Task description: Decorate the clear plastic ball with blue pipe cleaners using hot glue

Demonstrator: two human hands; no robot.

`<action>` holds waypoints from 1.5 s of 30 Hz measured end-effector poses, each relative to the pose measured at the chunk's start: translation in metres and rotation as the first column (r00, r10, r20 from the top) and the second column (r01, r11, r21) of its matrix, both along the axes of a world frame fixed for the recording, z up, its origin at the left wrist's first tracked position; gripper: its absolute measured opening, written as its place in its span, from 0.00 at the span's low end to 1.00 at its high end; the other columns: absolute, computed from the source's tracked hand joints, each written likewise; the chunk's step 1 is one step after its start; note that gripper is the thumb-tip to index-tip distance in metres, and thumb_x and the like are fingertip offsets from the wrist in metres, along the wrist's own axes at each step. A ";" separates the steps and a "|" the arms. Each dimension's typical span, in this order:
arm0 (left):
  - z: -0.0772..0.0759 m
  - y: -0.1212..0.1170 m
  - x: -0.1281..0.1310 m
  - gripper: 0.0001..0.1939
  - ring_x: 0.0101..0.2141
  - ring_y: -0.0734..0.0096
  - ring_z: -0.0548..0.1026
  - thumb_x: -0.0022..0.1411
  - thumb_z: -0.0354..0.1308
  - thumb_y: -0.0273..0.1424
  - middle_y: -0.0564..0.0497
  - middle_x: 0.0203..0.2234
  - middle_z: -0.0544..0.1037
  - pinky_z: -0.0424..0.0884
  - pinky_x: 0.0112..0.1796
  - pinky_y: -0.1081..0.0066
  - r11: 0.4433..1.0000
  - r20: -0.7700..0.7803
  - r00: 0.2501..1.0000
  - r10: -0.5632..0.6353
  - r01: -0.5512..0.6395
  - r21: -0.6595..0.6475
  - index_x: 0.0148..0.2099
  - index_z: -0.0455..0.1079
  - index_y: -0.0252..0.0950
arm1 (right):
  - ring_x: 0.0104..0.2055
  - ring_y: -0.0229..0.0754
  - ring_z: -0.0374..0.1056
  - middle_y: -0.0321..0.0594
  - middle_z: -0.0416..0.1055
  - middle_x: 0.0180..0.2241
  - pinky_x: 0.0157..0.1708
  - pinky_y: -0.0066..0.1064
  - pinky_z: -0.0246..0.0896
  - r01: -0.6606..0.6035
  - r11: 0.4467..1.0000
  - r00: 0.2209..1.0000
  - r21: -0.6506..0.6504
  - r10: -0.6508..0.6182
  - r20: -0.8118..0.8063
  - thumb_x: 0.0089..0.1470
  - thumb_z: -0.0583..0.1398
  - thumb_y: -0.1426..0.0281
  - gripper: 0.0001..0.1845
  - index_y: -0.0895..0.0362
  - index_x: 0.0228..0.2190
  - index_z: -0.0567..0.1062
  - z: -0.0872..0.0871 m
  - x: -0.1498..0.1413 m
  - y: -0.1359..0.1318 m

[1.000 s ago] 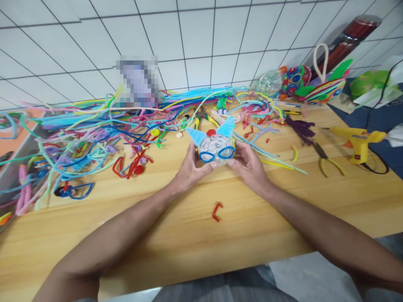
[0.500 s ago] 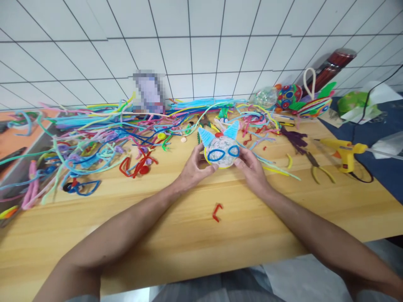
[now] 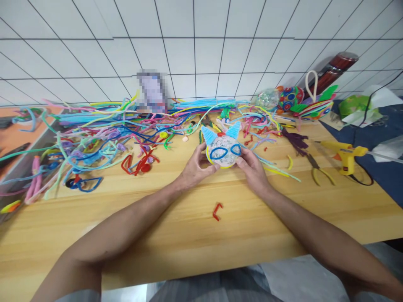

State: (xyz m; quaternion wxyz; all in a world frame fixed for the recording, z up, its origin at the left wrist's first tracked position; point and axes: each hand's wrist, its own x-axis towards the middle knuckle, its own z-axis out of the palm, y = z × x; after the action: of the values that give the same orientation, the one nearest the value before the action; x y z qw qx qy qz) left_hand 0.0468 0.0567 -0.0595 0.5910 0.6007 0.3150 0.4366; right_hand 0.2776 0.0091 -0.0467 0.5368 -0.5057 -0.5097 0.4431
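Between both hands is a clear ball [image 3: 224, 157] with pale, crinkled filling. It carries two blue pipe-cleaner eye loops, two light-blue pointed ears [image 3: 208, 135], a red piece on top and a yellow strip around its edge. My left hand [image 3: 199, 164] grips its left side, thumb along the lower front. On the opposite side, my right hand [image 3: 251, 164] holds it with the thumb near the lower right edge. A small bent red pipe-cleaner piece [image 3: 216, 212] lies on the wooden table [image 3: 176, 235] nearer to me.
Many coloured pipe cleaners [image 3: 107, 121] are heaped along the wall. Pliers [image 3: 317, 170] and a yellow glue gun [image 3: 348, 157] lie at right. Finished-looking colourful crafts [image 3: 315, 108] and a red-brown cylinder [image 3: 336, 71] stand behind them. A grey-walled bin [image 3: 40, 147] is at left.
The view has shifted slightly, so things appear a little further right. Both hands keep their hold on the ball, which has hardly moved.
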 end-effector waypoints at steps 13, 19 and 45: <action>0.015 0.000 -0.005 0.40 0.55 0.51 0.83 0.66 0.71 0.59 0.42 0.68 0.80 0.81 0.59 0.49 1.000 0.047 0.999 0.007 -0.008 0.016 0.71 0.71 0.43 | 0.55 0.55 0.78 0.43 0.84 0.55 0.52 0.49 0.80 0.016 1.000 1.000 0.008 -0.016 0.023 0.58 0.71 0.39 0.34 0.46 0.55 0.79 -0.005 0.002 0.001; 0.013 0.006 -0.004 0.41 0.56 0.50 0.84 0.63 0.73 0.60 0.41 0.69 0.78 0.81 0.59 0.50 0.999 0.035 0.999 -0.023 0.022 0.030 0.69 0.71 0.43 | 0.55 0.55 0.78 0.43 0.83 0.56 0.51 0.49 0.80 0.024 1.000 1.000 -0.001 -0.024 0.003 0.57 0.72 0.39 0.34 0.46 0.55 0.79 -0.006 0.002 0.001; 0.014 -0.003 0.002 0.42 0.53 0.57 0.79 0.55 0.79 0.59 0.46 0.55 0.77 0.79 0.54 0.59 0.998 0.060 0.996 0.064 -0.064 -0.012 0.58 0.65 0.41 | 0.56 0.54 0.78 0.45 0.81 0.56 0.61 0.51 0.76 -0.021 0.999 0.997 0.025 0.019 0.081 0.57 0.73 0.42 0.37 0.47 0.60 0.75 -0.014 0.000 -0.005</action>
State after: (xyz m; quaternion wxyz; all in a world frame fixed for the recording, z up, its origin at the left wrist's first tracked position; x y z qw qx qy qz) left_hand 0.0486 0.0536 -0.0458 0.5891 0.5738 0.3184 0.4716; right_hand 0.2772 0.0045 -0.0609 0.5177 -0.5110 -0.5416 0.4213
